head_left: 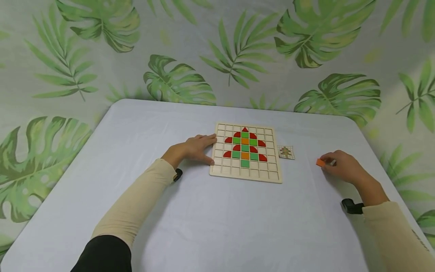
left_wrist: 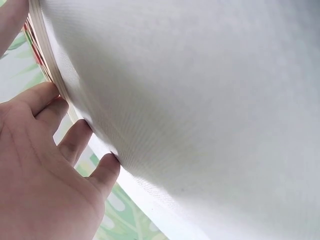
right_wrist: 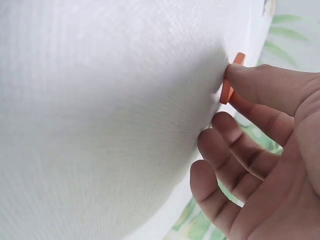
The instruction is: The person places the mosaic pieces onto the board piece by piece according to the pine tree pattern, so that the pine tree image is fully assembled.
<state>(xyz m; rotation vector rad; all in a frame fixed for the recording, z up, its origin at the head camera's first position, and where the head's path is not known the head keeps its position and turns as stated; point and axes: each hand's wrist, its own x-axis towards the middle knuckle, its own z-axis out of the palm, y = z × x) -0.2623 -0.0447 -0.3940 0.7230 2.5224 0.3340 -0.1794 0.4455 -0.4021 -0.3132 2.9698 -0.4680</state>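
A wooden grid board [head_left: 222, 170] lies flat on the white table, bearing a tree pattern of red, green and orange pieces. My left hand [head_left: 196, 148] is at the board's left edge, its thumb and fingers spread and fairly straight. In the left wrist view, the fingertips rest low beside the board's side [left_wrist: 44, 47]. Well to the right, my right hand [head_left: 343, 166] pinches a small orange block [head_left: 320, 163] between thumb and forefinger, close over the cloth. The right wrist view shows the orange block [right_wrist: 231, 80] tilted on edge, with the other fingers loosely bent below it.
A small pattern card [head_left: 286, 152] with a printed tree lies against the board's right side, between it and my right hand. White cloth [head_left: 238, 226] covers the table. Behind stands a backdrop [head_left: 190, 45] with green leaves. Each wrist wears a black camera.
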